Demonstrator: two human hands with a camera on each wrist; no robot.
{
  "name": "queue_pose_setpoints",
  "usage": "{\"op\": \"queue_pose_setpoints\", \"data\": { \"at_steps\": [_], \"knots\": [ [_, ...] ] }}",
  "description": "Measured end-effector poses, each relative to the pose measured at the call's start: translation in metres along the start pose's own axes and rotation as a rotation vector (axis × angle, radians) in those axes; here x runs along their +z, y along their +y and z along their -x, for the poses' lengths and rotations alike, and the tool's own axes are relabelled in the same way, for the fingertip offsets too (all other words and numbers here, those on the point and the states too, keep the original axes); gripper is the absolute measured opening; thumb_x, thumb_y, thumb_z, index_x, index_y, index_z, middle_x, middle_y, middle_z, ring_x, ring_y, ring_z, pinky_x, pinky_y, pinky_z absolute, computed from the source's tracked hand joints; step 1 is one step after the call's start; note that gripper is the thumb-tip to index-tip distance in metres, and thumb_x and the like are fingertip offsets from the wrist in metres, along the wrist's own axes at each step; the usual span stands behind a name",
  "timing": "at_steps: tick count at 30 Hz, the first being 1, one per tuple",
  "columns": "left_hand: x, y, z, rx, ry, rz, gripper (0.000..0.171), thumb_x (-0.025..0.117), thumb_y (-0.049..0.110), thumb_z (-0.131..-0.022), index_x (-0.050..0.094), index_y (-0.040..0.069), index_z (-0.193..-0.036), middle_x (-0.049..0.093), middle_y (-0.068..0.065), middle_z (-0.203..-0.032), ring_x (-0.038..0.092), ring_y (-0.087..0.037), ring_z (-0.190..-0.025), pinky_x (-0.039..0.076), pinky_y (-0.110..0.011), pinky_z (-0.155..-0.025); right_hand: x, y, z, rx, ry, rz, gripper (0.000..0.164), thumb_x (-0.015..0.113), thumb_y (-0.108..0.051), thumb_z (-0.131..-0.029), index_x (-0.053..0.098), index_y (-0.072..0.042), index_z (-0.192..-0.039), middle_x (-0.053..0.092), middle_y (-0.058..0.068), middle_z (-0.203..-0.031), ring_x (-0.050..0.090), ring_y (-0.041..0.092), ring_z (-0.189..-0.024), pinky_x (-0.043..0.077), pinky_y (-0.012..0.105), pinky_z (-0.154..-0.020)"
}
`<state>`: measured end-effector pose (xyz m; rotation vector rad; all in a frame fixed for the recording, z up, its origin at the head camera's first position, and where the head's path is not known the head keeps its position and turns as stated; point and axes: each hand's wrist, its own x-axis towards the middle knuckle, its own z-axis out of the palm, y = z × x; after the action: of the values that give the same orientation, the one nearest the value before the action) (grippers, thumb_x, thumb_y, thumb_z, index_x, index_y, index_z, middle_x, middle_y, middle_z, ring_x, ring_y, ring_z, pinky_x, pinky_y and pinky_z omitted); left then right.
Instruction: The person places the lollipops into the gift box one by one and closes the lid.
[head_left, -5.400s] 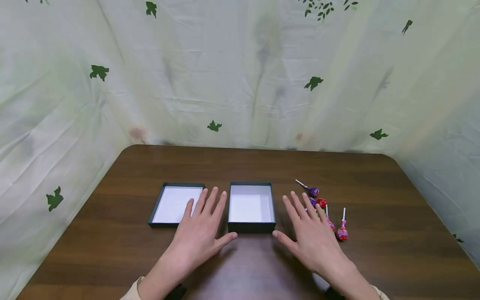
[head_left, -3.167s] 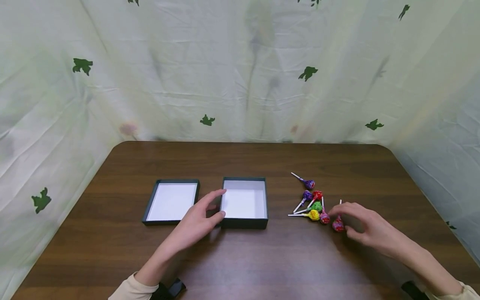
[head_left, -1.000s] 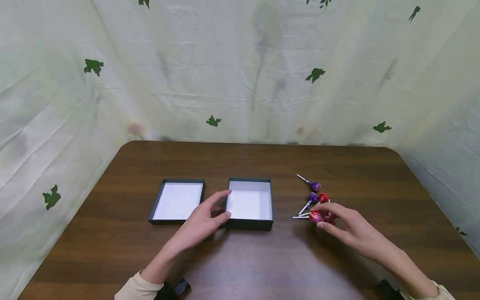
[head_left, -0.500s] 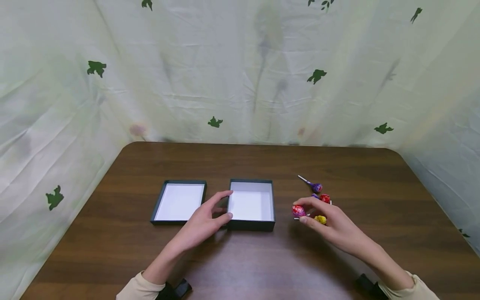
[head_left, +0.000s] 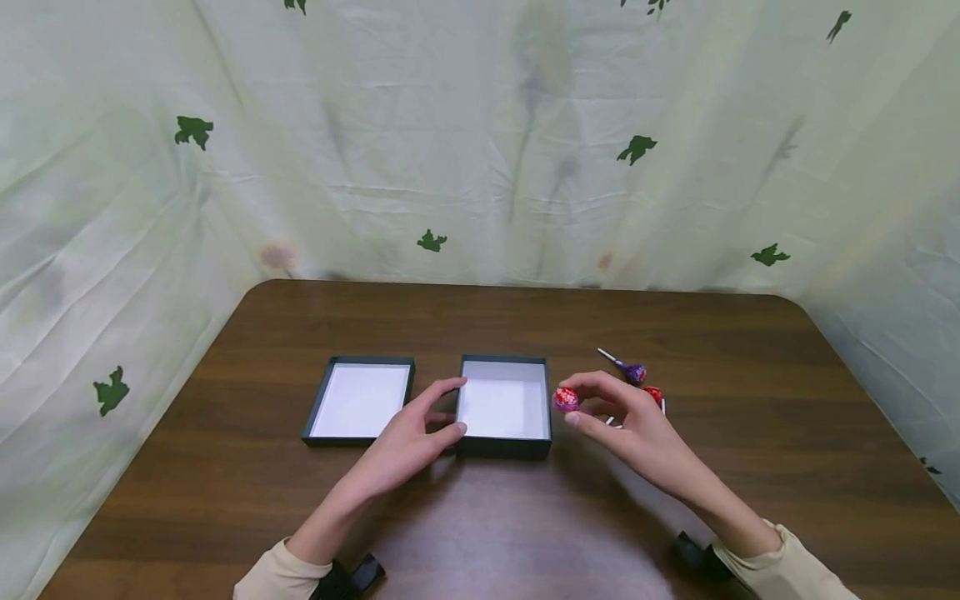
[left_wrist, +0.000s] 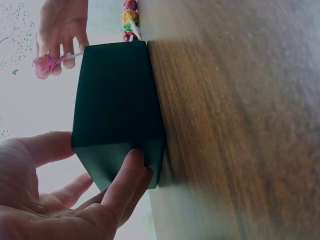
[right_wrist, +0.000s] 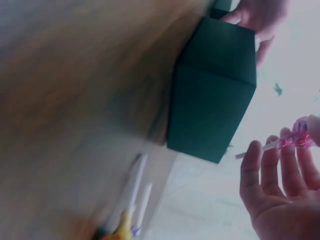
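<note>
My right hand (head_left: 630,421) pinches a red and pink wrapped lollipop (head_left: 566,399) by its head, just right of a dark green box (head_left: 504,450) with a white inside. In the right wrist view the lollipop's white stick (right_wrist: 272,145) points toward the box, lying across the fingers. The box stands open-topped on the table. My left hand (head_left: 408,442) holds its left side, one digit at the top corner and other fingers (left_wrist: 122,182) against the side wall.
Left of the box lies its shallow lid (head_left: 360,400), white inside up. On the table (head_left: 765,400) at right, a purple lollipop (head_left: 634,372) and a red lollipop (head_left: 653,392) show past my right hand. A yellow lollipop (left_wrist: 129,17) appears in the left wrist view.
My right hand has picked up the pink lollipop from the right of the pile and carried it left toward the box. Both hands were spread earlier; the left has since taken the box's side.
</note>
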<state>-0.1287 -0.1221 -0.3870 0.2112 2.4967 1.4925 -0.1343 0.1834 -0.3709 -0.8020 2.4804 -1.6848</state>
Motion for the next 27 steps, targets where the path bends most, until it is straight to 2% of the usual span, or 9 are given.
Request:
{"op": "queue_pose_setpoints", "data": {
  "at_steps": [7, 17, 23, 27],
  "knots": [
    [0.0, 0.0, 0.0, -0.004, -0.003, 0.001, 0.055, 0.067, 0.023, -0.093, 0.047, 0.032, -0.144, 0.039, 0.002, -0.151, 0.058, -0.024, -0.118, 0.049, -0.048, -0.088, 0.012, -0.007, -0.015, -0.011, 0.022, -0.049, 0.034, 0.073, -0.013, -0.09, 0.062, -0.02, -0.122, 0.064, -0.002, -0.113, 0.06, 0.019, -0.105, 0.052, 0.036, -0.089],
    [-0.001, 0.002, 0.0, -0.015, -0.015, 0.0, 0.055, 0.066, 0.024, -0.093, 0.046, 0.032, -0.144, 0.039, 0.0, -0.152, 0.058, -0.027, -0.119, 0.049, -0.051, -0.091, 0.031, -0.016, -0.031, 0.012, 0.033, -0.074, 0.033, 0.073, -0.017, -0.09, 0.062, -0.014, -0.121, 0.066, 0.001, -0.109, 0.061, 0.019, -0.101, 0.053, 0.039, -0.084],
    [-0.001, 0.003, 0.0, -0.024, -0.02, -0.001, 0.056, 0.066, 0.024, -0.093, 0.045, 0.031, -0.144, 0.038, -0.001, -0.152, 0.058, -0.028, -0.119, 0.048, -0.052, -0.092, 0.041, -0.017, -0.044, 0.057, 0.016, -0.03, 0.031, 0.076, -0.024, -0.088, 0.064, -0.016, -0.116, 0.068, -0.003, -0.104, 0.063, 0.016, -0.095, 0.054, 0.044, -0.079],
    [0.0, 0.003, 0.0, -0.026, -0.014, 0.0, 0.056, 0.067, 0.024, -0.093, 0.046, 0.031, -0.144, 0.039, 0.0, -0.151, 0.058, -0.028, -0.118, 0.049, -0.052, -0.091, 0.046, -0.017, -0.054, 0.08, 0.017, 0.05, 0.027, 0.078, -0.024, -0.086, 0.066, -0.019, -0.11, 0.069, -0.009, -0.1, 0.063, 0.011, -0.09, 0.054, 0.041, -0.076]
  ]
}}
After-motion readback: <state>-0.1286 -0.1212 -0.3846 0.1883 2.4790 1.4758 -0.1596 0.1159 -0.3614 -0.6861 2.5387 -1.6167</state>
